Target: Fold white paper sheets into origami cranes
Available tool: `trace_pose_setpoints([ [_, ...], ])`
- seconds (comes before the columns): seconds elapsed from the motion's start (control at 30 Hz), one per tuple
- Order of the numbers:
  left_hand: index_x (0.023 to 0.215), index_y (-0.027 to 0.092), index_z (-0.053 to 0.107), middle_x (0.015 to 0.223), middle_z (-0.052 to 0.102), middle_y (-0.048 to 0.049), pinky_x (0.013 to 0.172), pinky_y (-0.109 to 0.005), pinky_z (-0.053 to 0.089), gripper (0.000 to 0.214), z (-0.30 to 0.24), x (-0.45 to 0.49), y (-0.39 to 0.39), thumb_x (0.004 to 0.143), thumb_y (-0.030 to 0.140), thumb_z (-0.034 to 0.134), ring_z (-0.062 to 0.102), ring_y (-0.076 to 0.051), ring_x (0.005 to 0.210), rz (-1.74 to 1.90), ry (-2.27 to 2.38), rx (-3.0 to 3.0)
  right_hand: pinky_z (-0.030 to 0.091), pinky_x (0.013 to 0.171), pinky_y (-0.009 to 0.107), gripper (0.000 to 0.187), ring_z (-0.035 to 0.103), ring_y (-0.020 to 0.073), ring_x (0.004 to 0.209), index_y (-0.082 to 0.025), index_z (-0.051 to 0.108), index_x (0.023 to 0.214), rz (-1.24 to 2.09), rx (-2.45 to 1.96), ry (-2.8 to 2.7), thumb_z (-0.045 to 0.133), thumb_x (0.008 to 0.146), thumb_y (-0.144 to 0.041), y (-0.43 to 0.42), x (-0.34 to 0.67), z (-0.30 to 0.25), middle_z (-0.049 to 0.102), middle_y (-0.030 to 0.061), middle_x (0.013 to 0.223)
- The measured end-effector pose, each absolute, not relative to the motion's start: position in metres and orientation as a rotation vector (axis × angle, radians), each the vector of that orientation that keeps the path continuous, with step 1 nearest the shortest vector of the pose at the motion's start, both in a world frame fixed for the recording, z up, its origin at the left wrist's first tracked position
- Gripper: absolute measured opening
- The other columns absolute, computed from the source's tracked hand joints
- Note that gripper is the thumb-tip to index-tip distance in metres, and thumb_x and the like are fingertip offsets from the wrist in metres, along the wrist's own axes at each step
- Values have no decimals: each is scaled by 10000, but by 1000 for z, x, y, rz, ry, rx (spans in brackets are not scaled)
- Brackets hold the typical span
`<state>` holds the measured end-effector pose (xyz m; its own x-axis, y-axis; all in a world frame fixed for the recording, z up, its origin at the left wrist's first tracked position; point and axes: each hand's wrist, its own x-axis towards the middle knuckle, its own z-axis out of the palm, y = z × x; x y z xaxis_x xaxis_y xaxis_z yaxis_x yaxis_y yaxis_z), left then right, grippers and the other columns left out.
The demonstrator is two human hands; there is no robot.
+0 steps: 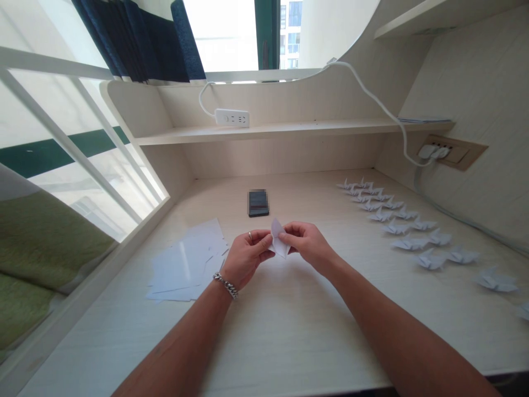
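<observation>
Between my two hands, above the middle of the desk, is a small folded piece of white paper (pixel 279 245) with a pointed top. My left hand (pixel 247 255), with a ring and a chain bracelet, pinches its left side. On the right side, the thumb and fingers of my right hand (pixel 306 241) grip the same paper. Left of my hands lies a loose stack of white paper sheets (pixel 182 264). Folded white paper cranes (pixel 409 242) stand in rows at the right.
A dark phone (pixel 258 203) lies beyond my hands on the pale desk (pixel 289 342). A shelf (pixel 289 131) at the back carries a white power strip (pixel 232 118). A white cable (pixel 372 96) runs to a wall socket (pixel 452 153). White railings (pixel 70 143) border the left side.
</observation>
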<state>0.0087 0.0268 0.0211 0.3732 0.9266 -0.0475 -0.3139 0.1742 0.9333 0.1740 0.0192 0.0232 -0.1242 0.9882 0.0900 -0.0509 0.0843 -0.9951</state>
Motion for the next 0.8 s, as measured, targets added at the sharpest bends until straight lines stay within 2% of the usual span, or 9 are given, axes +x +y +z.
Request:
trace_pose_setpoints([
  [0.3, 879, 103, 717, 810, 711, -84, 705, -269, 509, 345, 20, 8, 28, 632, 305, 850, 647, -147, 739, 1011, 812, 1021, 488, 565, 267, 226, 602, 143, 634, -122, 703, 808, 1174, -1077, -1313, 711, 712, -327, 19, 174, 22, 671, 31, 711],
  [0.6, 809, 97, 708, 761, 707, -79, 723, -324, 513, 336, 20, 8, 28, 586, 288, 872, 651, -170, 713, 1024, 839, 1014, 520, 585, 287, 253, 619, 154, 644, -119, 732, 823, 1237, -1043, -1321, 711, 719, -348, 19, 174, 19, 686, 38, 716],
  [0.8, 773, 95, 714, 727, 697, -77, 638, -278, 480, 332, 19, 7, 29, 562, 288, 881, 630, -152, 663, 1034, 922, 1046, 526, 573, 287, 269, 618, 152, 625, -128, 749, 813, 1233, -1058, -1315, 727, 707, -374, 18, 171, 20, 686, 37, 697],
])
